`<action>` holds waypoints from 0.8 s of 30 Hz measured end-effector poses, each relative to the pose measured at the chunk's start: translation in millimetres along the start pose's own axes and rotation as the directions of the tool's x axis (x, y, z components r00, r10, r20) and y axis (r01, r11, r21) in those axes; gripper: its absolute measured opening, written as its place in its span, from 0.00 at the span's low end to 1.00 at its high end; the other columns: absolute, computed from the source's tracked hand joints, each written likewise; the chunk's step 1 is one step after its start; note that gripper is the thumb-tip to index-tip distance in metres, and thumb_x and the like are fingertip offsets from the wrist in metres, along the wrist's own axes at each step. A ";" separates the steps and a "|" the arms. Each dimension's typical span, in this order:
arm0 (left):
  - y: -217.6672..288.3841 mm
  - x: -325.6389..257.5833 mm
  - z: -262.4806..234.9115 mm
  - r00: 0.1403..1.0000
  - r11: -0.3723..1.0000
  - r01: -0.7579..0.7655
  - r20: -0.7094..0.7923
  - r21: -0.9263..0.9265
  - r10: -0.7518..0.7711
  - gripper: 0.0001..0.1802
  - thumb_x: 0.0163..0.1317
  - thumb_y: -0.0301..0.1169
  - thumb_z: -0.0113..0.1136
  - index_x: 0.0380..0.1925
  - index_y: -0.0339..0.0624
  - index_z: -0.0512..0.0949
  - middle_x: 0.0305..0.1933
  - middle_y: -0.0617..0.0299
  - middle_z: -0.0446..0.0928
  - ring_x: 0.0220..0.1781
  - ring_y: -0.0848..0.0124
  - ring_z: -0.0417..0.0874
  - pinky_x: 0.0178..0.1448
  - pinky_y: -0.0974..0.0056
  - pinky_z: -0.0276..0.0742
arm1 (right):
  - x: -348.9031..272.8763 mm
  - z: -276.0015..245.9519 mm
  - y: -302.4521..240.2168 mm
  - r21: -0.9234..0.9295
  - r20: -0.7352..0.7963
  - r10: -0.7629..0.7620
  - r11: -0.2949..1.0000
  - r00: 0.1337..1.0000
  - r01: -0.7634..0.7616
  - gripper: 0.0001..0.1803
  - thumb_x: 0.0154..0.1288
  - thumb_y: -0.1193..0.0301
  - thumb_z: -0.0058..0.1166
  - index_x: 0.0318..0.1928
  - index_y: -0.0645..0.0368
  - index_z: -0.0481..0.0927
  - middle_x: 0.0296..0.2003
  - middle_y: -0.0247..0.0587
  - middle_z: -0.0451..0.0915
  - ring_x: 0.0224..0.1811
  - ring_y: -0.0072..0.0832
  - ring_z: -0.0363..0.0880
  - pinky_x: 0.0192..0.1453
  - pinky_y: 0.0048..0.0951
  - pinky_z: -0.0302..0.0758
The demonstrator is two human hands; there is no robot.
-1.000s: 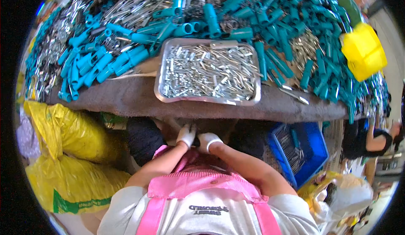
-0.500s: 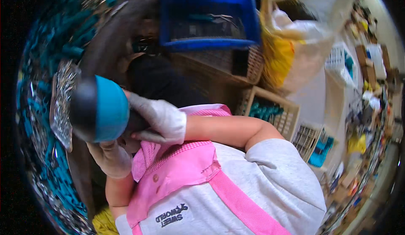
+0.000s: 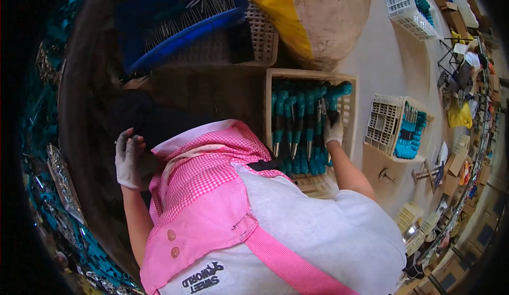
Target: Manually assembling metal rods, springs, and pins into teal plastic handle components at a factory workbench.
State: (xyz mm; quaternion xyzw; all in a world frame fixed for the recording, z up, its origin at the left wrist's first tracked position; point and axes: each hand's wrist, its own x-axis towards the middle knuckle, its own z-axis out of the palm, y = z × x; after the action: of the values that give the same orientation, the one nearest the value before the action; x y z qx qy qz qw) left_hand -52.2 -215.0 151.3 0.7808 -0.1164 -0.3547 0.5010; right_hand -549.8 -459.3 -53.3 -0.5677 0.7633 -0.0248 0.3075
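Observation:
Several teal-and-black handled tools [image 3: 298,117] with metal shafts lie side by side in a cream plastic crate [image 3: 312,75], on top of more teal pieces. At the crate's right side, my gloved right hand [image 3: 333,129] reaches in and grips the black part of one such tool [image 3: 338,94], whose teal end points away from me. My gloved left hand [image 3: 129,160] is raised at the left, beside my pink checked apron [image 3: 212,162]. Its fingers are loosely bent and apart, and I see nothing held in them.
A blue bin [image 3: 185,38] with thin metal rods sits on a pale crate [image 3: 262,35] ahead. Beside it bulges a yellow-and-white sack [image 3: 318,19]. Other crates [image 3: 379,125] of teal tools stand right. Metal parts and teal pieces [image 3: 63,183] cover the left bench, behind a dark curved edge.
My hands were together on a teal-and-black tool close in front of me. Now they are apart: the right has moved rightward into the crate with a tool, while the left is free.

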 end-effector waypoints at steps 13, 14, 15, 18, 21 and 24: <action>-29.4 6.7 -16.7 0.999 0.979 -0.015 0.036 0.203 0.008 0.15 0.66 0.31 0.48 0.53 0.42 0.68 0.39 0.60 0.76 0.40 0.73 0.77 0.45 0.69 0.75 | 132.8 174.0 7.6 -0.387 0.267 0.276 0.908 0.923 -0.159 0.32 0.65 0.49 0.36 0.65 0.49 0.57 0.59 0.49 0.66 0.60 0.41 0.65 0.59 0.42 0.64; -32.6 -2.5 -23.9 1.000 0.984 -0.015 -0.010 0.175 0.017 0.14 0.66 0.30 0.47 0.51 0.41 0.69 0.38 0.60 0.76 0.41 0.73 0.77 0.46 0.69 0.75 | 105.4 174.0 33.1 -0.325 0.355 0.076 0.945 0.932 0.047 0.30 0.64 0.52 0.37 0.64 0.50 0.58 0.57 0.49 0.66 0.58 0.41 0.66 0.58 0.41 0.65; -34.7 1.5 -19.7 0.999 0.995 -0.044 0.002 0.092 0.044 0.13 0.66 0.29 0.48 0.50 0.39 0.69 0.37 0.59 0.76 0.40 0.73 0.78 0.46 0.69 0.75 | 112.0 179.0 -11.0 -0.241 0.391 -0.099 0.949 0.915 0.206 0.28 0.64 0.54 0.38 0.62 0.51 0.60 0.55 0.49 0.67 0.57 0.41 0.66 0.57 0.41 0.66; -49.7 -7.3 -50.1 0.987 0.993 -0.115 -0.107 0.019 0.117 0.12 0.65 0.28 0.48 0.47 0.38 0.70 0.36 0.61 0.76 0.39 0.74 0.78 0.46 0.70 0.75 | 78.4 197.0 -147.7 0.043 0.459 -0.574 0.777 0.678 0.628 0.23 0.62 0.61 0.42 0.57 0.55 0.64 0.50 0.50 0.69 0.51 0.41 0.69 0.53 0.39 0.67; -22.5 -39.6 -79.1 0.928 0.985 -0.155 -0.332 0.075 0.171 0.12 0.63 0.27 0.50 0.46 0.36 0.71 0.37 0.59 0.77 0.38 0.73 0.79 0.46 0.69 0.74 | 8.8 161.7 -226.1 0.282 0.381 -0.841 0.501 0.384 0.818 0.18 0.60 0.68 0.45 0.51 0.58 0.67 0.44 0.50 0.72 0.46 0.41 0.71 0.49 0.37 0.69; -13.9 -63.3 -108.0 0.715 0.926 -0.334 -0.594 0.174 0.369 0.10 0.61 0.23 0.51 0.43 0.35 0.73 0.34 0.57 0.76 0.37 0.70 0.79 0.45 0.68 0.74 | -63.2 115.5 -273.5 0.447 0.223 -0.967 0.213 0.122 0.869 0.13 0.59 0.75 0.48 0.46 0.62 0.71 0.39 0.51 0.74 0.40 0.40 0.73 0.45 0.35 0.71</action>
State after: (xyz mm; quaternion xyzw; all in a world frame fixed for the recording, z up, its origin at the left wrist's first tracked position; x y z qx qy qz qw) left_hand -27.9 -98.9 193.6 0.8300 -0.1022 0.0247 0.5478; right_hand -249.0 -464.5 -13.1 -0.8673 0.1395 -0.1535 0.4525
